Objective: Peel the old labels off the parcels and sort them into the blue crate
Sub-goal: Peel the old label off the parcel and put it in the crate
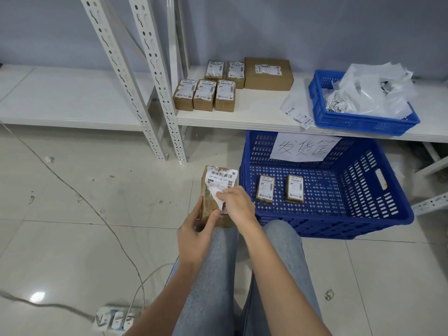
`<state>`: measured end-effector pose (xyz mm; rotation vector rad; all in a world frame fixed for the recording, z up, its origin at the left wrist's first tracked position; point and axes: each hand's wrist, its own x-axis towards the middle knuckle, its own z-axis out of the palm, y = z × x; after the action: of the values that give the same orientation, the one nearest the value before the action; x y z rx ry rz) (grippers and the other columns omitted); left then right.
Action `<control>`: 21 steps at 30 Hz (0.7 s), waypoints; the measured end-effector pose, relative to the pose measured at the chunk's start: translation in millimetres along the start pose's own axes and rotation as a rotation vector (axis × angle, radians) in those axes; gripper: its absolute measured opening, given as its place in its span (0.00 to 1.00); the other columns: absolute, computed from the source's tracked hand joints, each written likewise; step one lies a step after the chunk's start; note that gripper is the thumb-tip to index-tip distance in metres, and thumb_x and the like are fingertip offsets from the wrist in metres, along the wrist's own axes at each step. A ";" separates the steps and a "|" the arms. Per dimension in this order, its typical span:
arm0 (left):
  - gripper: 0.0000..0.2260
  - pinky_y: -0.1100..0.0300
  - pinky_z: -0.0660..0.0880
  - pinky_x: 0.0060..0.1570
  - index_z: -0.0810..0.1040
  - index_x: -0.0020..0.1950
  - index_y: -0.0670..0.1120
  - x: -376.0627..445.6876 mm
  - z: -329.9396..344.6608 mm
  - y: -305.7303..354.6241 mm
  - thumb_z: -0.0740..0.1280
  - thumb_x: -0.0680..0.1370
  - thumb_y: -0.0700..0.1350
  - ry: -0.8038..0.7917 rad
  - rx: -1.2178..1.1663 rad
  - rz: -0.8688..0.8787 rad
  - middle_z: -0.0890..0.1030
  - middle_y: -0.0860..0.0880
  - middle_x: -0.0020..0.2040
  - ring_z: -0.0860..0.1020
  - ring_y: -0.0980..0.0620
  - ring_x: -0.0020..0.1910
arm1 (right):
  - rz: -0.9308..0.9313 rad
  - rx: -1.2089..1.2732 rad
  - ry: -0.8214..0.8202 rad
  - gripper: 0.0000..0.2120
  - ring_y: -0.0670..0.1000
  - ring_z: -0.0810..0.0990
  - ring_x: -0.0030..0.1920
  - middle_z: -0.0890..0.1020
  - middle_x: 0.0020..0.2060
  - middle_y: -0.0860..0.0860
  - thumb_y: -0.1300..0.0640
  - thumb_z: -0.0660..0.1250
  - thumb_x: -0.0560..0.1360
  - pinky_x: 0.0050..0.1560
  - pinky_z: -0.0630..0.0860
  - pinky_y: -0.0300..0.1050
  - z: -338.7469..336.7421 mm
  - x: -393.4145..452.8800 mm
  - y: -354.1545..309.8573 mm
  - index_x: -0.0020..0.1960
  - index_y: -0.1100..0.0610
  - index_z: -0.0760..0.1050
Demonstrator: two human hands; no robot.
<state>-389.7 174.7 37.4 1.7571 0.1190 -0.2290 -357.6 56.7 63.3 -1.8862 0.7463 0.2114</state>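
A small brown cardboard parcel (210, 202) stands on my knee, gripped at its lower end by my left hand (194, 235). My right hand (236, 203) pinches the white label (219, 181), whose lower edge is lifted and curled away from the box. To the right on the floor sits the large blue crate (363, 214) with a handwritten paper sign on its back wall. Two small labelled parcels (265, 189) (294, 188) lie flat inside it.
On the low white shelf (254, 117) stand several small labelled boxes (204, 94) and one larger box (268, 73). A smaller blue basket (358, 122) holds crumpled white plastic and paper. Slotted shelf uprights (155, 93) rise at left. A cable and power strip (116, 318) lie on the floor.
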 end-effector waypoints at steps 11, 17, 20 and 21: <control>0.22 0.57 0.80 0.55 0.72 0.73 0.52 3.9 -4.4 -7.5 0.67 0.79 0.50 0.002 -0.123 -0.079 0.80 0.53 0.64 0.79 0.58 0.59 | -0.203 0.168 -0.040 0.03 0.42 0.76 0.47 0.72 0.50 0.48 0.60 0.69 0.73 0.45 0.70 0.28 -4.8 -13.0 8.7 0.45 0.59 0.79; 0.21 0.65 0.79 0.43 0.73 0.72 0.53 5.4 -4.6 -9.2 0.68 0.79 0.50 0.002 -0.149 -0.104 0.83 0.49 0.58 0.81 0.54 0.55 | -0.366 0.000 0.010 0.07 0.40 0.74 0.48 0.71 0.51 0.47 0.62 0.75 0.68 0.52 0.70 0.29 -3.2 -16.0 15.6 0.44 0.58 0.78; 0.21 0.64 0.80 0.45 0.73 0.72 0.53 6.1 -4.7 -10.8 0.68 0.78 0.50 0.010 -0.158 -0.106 0.82 0.48 0.59 0.81 0.53 0.56 | -0.414 -0.042 0.039 0.05 0.41 0.74 0.51 0.70 0.53 0.45 0.62 0.74 0.69 0.54 0.70 0.30 -1.1 -15.8 17.8 0.43 0.57 0.79; 0.21 0.64 0.80 0.45 0.73 0.72 0.53 6.4 -4.9 -11.7 0.68 0.79 0.50 0.010 -0.157 -0.105 0.82 0.48 0.59 0.81 0.53 0.56 | -0.414 -0.051 0.032 0.05 0.40 0.74 0.52 0.70 0.54 0.44 0.60 0.74 0.69 0.54 0.70 0.29 -0.6 -16.0 17.8 0.43 0.56 0.79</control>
<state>-385.4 181.5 25.7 1.5980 0.2308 -0.2801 -380.7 58.0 57.3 -2.0500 0.3596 -0.0626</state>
